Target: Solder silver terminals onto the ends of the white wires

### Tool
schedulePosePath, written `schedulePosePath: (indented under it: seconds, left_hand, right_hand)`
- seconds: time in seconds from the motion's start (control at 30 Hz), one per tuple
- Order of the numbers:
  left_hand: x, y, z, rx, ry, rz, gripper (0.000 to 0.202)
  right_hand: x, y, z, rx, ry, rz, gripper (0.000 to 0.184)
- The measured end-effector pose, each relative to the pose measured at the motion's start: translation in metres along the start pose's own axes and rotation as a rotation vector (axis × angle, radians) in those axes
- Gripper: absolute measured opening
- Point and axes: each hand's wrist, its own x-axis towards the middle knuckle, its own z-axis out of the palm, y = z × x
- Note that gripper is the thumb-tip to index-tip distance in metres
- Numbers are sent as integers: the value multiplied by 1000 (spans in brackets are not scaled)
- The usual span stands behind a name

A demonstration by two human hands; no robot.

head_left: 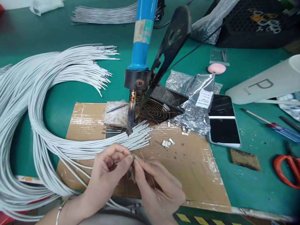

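Observation:
My left hand [110, 170] and my right hand [160, 182] meet above the cardboard sheet [187, 175], fingertips pinched together. What lies between the fingertips is too small and hidden to name. A thin silvery wire [153, 182] runs through my right hand, its end poking out above the index finger. Just beyond my hands, the bundle of white cables [93, 145] ends with its tips on the cardboard. Over those tips a soldering iron [140, 47] with a blue handle hangs point down in a black bracket [172, 40].
Small white connectors [167, 143] lie right of the cable tips. Behind them are a black fan [157, 109] and a clear bag [198, 103]. A phone [222, 122], a tilted white cup [264, 81], a screwdriver [283, 131], a brown sponge [245, 159] and red-handled scissors [284, 178] occupy the right side.

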Motion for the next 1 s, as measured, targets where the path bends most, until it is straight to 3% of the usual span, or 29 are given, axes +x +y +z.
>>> schedulePosePath:
  seconds: [0.13,0.27,0.33,0.5,0.7,0.87,1.0]
  left_hand:
    - [-1,2,0,15,18,-23,15]
    - [0,7,3,100,49,-11,14]
    - [0,8,4,164,71,-2,14]
    - [1,10,8,273,121,42,12]
    - [3,21,13,325,121,47,12]
    - [1,15,8,295,109,74,12]
    - [1,11,5,265,97,89,12]
  right_hand:
    - [9,-4,-9,27,-93,6,41]
    - [16,-7,-20,151,-139,314,28]
    - [20,-7,-24,149,-152,390,23]
    - [26,-8,-27,68,-270,222,29]
    - [23,-4,-29,34,-210,280,23]
    - [24,-5,-26,173,14,502,7]
    - [27,-5,-25,214,-41,474,9]
